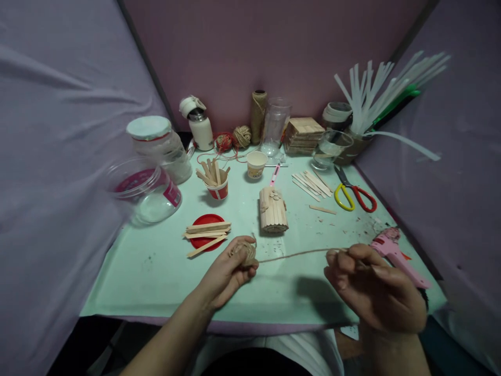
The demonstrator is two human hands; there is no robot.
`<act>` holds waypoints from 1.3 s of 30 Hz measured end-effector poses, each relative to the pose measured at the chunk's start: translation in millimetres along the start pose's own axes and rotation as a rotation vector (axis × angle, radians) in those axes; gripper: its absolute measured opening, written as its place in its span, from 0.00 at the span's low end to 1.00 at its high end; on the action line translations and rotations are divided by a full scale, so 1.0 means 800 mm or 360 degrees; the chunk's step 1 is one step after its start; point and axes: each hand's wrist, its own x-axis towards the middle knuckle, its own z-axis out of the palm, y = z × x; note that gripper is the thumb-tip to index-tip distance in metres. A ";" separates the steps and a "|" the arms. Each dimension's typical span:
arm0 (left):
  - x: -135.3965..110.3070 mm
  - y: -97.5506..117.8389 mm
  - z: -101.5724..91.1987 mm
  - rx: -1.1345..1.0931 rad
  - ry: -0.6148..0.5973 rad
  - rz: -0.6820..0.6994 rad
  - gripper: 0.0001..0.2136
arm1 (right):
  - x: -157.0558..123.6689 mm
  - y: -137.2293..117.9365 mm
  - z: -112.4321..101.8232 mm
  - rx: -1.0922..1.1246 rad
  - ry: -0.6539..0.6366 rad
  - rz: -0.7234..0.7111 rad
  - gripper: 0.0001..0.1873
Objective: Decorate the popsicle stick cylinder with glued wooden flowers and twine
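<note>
My left hand point(227, 271) is closed around a small ball of jute twine point(243, 251) just above the table's near edge. A strand of twine point(297, 254) runs taut from the ball to my right hand point(371, 284), whose fingers pinch its end. Beyond the hands stands a small holder clad in wooden sticks point(273, 210), upright on the pale green table point(156, 266).
Loose craft sticks lie on a red lid point(206, 233). A red cup of sticks point(216, 184), a paper cup point(256, 164), clear jars point(151, 190), twine spools point(258, 116), scissors point(352, 194) and a pink glue gun point(393, 253) ring the work area. Purple cloth walls enclose the table.
</note>
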 end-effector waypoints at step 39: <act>0.111 0.063 0.093 0.1774 0.0403 0.0998 0.05 | 0.117 0.022 0.043 -0.2627 -0.0132 -0.0152 0.14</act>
